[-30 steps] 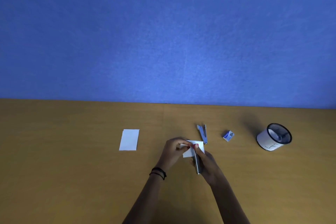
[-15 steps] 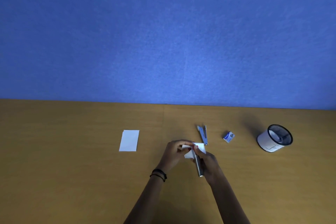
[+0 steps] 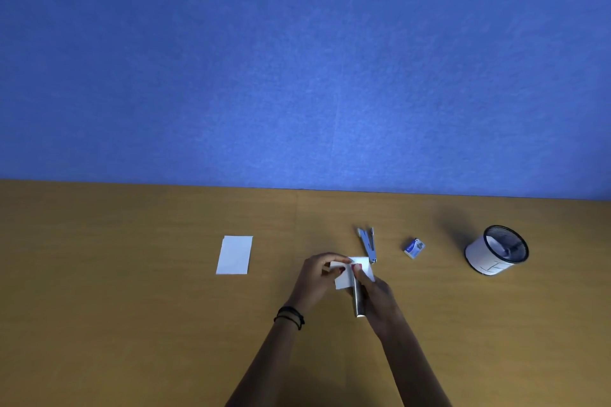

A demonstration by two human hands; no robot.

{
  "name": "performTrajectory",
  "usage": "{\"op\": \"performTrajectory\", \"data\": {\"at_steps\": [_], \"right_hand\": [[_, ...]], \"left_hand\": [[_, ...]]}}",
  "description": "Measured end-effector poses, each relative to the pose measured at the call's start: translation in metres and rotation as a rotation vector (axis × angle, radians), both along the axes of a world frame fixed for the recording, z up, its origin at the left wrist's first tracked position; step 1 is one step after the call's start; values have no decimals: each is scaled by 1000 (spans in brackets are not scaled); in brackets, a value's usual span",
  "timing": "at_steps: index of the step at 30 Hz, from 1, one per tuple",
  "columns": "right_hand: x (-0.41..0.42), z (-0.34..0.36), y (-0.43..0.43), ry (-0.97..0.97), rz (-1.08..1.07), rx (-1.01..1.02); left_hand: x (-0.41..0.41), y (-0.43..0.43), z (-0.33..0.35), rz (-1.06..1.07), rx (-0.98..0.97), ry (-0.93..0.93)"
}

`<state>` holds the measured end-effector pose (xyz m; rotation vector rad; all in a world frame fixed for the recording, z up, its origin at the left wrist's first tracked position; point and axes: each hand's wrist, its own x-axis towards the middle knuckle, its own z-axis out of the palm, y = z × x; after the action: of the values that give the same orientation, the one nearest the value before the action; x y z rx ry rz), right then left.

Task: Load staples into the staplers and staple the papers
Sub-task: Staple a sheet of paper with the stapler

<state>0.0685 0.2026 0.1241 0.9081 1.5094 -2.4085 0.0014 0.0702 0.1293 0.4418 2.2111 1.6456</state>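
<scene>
The left hand pinched a small paper with curled fingers, near the middle of the tabletop. The right hand gripped a stapler, and its front end met the paper. A second stapler lay opened just behind them. A staple box lay to its right, then a cup. Another sheet lay well apart on the left.

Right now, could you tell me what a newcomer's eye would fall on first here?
The hands meet low at centre: the left hand pinches a small white paper while the right hand grips a silver stapler against it. A spare paper lies to their left; a mesh cup stands far right on the table.
</scene>
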Motion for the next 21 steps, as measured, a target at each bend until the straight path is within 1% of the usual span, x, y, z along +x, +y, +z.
{"op": "performTrajectory", "data": {"at_steps": [6,10,13,15,18,21], "right_hand": [[-1,-9,-3,-42,10,-18],[-5,-20,-12,-29,0,-35],[-9,-28,-17,-16,-78,-4],[-11,-33,-16,-26,-118,135],[-20,-44,-14,-53,-67,432],[-39,-50,-18,-95,-89,584]], "left_hand": [[-3,-16,-2,128,13,-9],[-3,-34,-3,175,18,-11],[-5,-49,-7,207,11,-16],[-8,-57,-9,235,0,-24],[-12,-68,-13,295,-8,-16],[-16,-78,-15,357,12,-3]]}}
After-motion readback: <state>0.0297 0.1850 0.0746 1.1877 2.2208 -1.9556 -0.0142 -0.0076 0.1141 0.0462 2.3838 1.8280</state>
